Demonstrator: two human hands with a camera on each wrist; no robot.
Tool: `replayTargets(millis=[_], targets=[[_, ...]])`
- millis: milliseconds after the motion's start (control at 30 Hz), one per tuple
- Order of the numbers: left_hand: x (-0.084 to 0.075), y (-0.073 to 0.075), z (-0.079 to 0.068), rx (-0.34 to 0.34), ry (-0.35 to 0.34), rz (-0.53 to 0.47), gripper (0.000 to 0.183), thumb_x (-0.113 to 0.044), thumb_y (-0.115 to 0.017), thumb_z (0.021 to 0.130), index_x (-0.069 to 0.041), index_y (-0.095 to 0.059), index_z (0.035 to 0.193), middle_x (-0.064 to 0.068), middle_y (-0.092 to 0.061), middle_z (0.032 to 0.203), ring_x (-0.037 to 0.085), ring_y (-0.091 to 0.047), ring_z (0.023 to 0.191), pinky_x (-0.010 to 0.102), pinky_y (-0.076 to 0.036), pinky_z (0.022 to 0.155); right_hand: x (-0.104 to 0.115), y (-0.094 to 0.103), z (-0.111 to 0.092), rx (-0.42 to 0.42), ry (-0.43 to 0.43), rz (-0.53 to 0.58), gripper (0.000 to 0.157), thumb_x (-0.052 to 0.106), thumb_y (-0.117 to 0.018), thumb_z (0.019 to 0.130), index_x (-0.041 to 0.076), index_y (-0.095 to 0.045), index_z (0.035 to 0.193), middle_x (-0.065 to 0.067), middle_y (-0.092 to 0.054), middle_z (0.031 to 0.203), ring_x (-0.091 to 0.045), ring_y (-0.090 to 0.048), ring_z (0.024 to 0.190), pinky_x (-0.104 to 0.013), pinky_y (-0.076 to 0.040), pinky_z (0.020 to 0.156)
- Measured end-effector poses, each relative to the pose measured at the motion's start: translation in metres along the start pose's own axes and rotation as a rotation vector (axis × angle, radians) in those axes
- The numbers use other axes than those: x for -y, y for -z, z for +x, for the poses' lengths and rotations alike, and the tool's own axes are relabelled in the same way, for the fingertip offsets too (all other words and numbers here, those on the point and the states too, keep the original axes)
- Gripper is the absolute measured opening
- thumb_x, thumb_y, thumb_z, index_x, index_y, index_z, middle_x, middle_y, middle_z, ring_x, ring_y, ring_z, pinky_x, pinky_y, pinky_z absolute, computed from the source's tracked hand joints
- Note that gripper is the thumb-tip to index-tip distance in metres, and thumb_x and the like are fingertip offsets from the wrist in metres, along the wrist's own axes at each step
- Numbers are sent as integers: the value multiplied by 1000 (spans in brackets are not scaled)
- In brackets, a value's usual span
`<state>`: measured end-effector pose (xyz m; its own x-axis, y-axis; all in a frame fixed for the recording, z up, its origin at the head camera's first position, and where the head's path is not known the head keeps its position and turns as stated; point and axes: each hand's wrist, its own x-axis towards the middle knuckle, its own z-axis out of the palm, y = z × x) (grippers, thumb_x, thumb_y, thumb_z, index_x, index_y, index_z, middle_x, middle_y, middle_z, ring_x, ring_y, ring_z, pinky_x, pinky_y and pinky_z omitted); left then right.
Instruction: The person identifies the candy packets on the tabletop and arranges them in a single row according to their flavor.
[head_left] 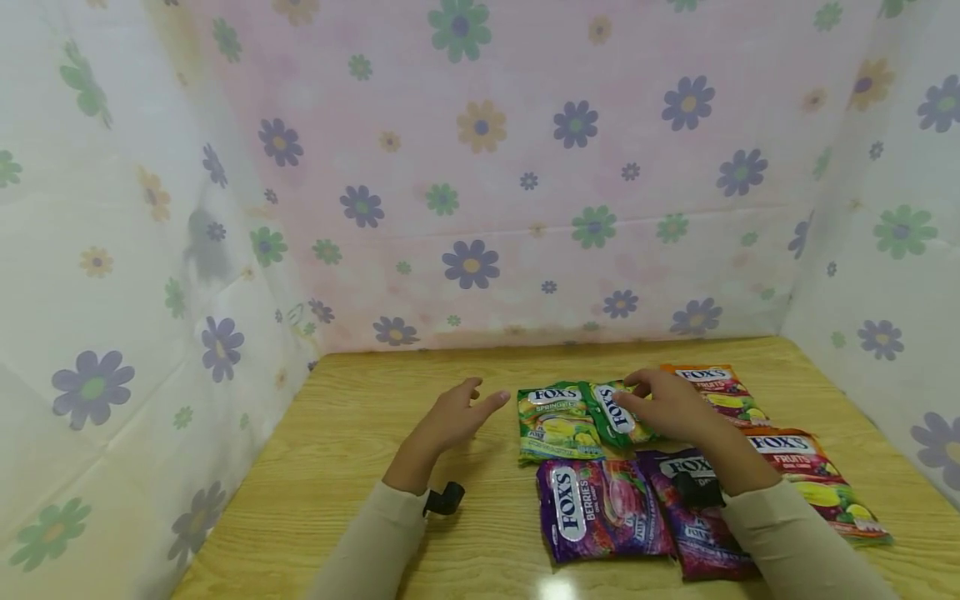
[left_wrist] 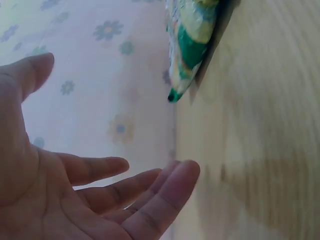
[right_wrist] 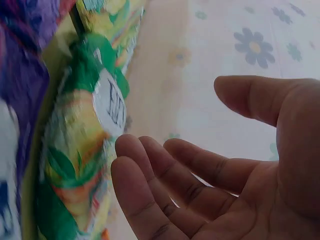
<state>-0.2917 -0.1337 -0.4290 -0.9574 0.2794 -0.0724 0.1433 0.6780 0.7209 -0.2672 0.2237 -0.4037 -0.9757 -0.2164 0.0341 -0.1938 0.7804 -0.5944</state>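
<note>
Your left hand [head_left: 454, 414] and right hand [head_left: 673, 407] are loosely spread, gripping nothing. The slanted green packet [head_left: 613, 415] lies on the counter [head_left: 337, 475] near your right hand — probably light, soft, slippery; pinch its end.
</note>
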Motion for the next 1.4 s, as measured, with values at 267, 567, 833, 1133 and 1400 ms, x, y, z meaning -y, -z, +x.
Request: replayTargets(millis=[267,567,833,1133,1400], targets=[[4,-17,4,100,59,-198,91,-69,-57,96,-6,-38,159,20,-56,145,24,-73,92,44,-62,84,2,-18,3,55,-36,152,52,37,-66,101,-2,-62,134,-17,-72,116,-18,-72,83,-38,-62,72],[-2,-30,2,199,73,-380,73,-45,-61,103,2,-40,155,21,-55,147,28,-68,115,42,-62,89,10,-37,2,98,-70,208,38,30,-66,102,2,-70,128,-12,-75,114,-16,-72,80,-34,-60,68],[-7,-35,2,232,82,-448,70,-40,-61,104,6,-40,153,19,-62,136,26,-69,114,42,-61,95,16,-44,1,104,-83,252,42,30,-66,102,-1,-67,131,-14,-74,119,-16,-73,79,-34,-62,69],[-6,-37,7,233,98,-494,64,-37,-61,105,8,-46,149,16,-67,126,22,-70,106,37,-63,89,21,-46,0,132,-55,258,43,31,-65,103,0,-67,132,-11,-75,110,-17,-72,78,-34,-60,67],[-3,-32,6,244,79,-523,56,-31,-61,105,11,-53,141,17,-70,117,23,-72,98,37,-64,82,19,-49,0,138,19,231,43,33,-67,100,2,-69,130,-4,-74,106,-17,-68,84,-36,-57,73]])
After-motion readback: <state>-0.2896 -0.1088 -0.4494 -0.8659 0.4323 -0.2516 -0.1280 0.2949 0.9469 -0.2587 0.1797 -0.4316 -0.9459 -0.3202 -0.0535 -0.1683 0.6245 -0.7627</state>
